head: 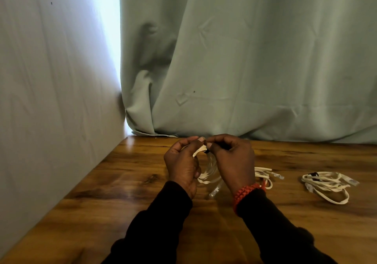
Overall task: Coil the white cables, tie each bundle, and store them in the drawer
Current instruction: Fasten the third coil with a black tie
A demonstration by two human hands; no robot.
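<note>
A coiled bundle of flat white cable (206, 169) is held above the brown wooden tabletop (122, 182); the left hand (181, 163) is curled around its loops; the right hand (232, 157) pinches a small black tie (206, 151) at its top; the cable is judged light, limp and springy, best gripped across all loops at the tie.

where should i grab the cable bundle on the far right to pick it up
Probably at the black tie on the upper left of the far-right cable bundle, coming down from above. The bundle lies flat on the wooden table, and its strands seem gathered there; the lower right loop hangs loose, and the clear plugs stick out sideways.
</note>
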